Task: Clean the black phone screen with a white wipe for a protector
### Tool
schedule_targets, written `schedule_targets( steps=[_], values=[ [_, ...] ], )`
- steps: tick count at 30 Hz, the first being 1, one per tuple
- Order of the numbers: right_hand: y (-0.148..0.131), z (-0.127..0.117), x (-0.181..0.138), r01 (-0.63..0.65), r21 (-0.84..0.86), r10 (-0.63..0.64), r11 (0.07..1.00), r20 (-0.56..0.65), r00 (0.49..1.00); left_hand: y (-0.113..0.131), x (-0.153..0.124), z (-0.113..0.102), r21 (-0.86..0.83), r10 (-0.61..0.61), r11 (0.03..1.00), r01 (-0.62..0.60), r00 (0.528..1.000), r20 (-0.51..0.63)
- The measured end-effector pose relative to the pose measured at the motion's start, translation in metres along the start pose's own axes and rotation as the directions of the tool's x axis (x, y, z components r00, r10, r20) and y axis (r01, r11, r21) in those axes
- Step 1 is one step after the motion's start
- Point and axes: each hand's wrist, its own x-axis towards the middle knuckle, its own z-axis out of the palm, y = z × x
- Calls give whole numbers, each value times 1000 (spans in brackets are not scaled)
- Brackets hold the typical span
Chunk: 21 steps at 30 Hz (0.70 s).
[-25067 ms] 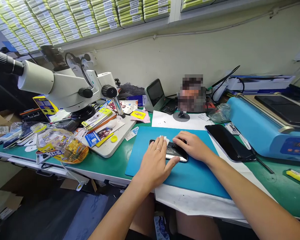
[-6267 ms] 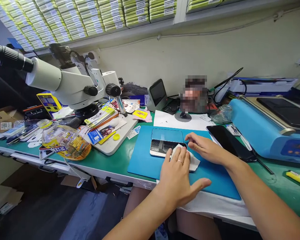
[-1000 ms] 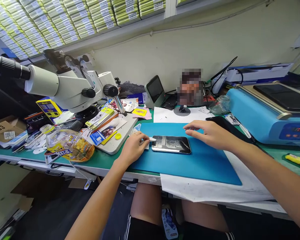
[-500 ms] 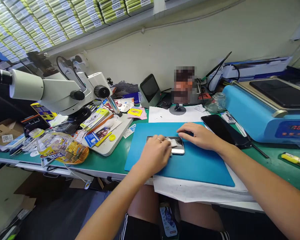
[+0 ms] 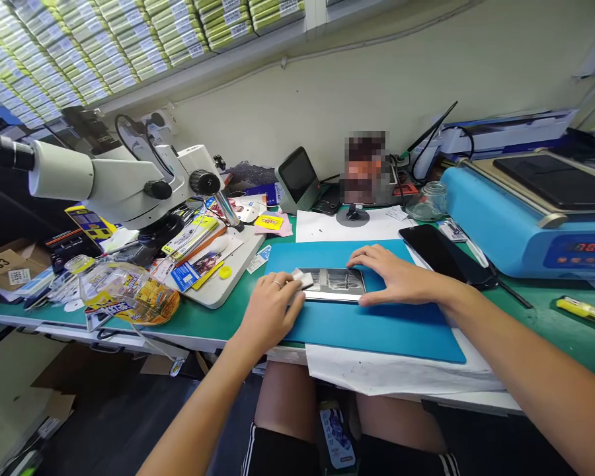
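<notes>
Phone (image 5: pixel 340 284) long axis roughly parallel to bench (image 5: pixel 213 325) front edge; left hand (image 5: pixel 272 307) pinching white wipe (image 5: pixel 305 280) at left end, right hand (image 5: pixel 391 276) straddling right end, hold unclear.

Glossy phone (image 5: pixel 340 281), matt blue mat (image 5: pixel 377 330)

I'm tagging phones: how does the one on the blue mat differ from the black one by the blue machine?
The mat phone lies lengthwise left to right; the black phone lies slanted. The mat phone shows pale streaks; the black phone looks plain dark. The mat phone sits between the left hand and right hand; the black phone lies outside them. Both lie flat.
</notes>
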Motion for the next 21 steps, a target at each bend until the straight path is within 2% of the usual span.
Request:
schedule_targets(
  steps=[2,5,14,17,21],
  values=[
    [-2,0,0,-8,2,8,1000,5,1000,-7,-2,-3,6,-1,1000,1,1000,-2],
    [-2,1,0,-18,-5,18,1000,10,1000,-4,1,-1,-9,16,1000,-16,1000,-1],
    [4,4,2,16,-11,-16,1000,-16,1000,46,25,19,-63,144,988,-144,990,2],
    [6,6,1,31,-11,-32,999,-41,999,39,23,17,-65,143,988,-142,990,18],
    [7,6,0,45,-17,-45,999,-36,998,8,12,6,-25,65,998,-64,998,3]
  ],
)
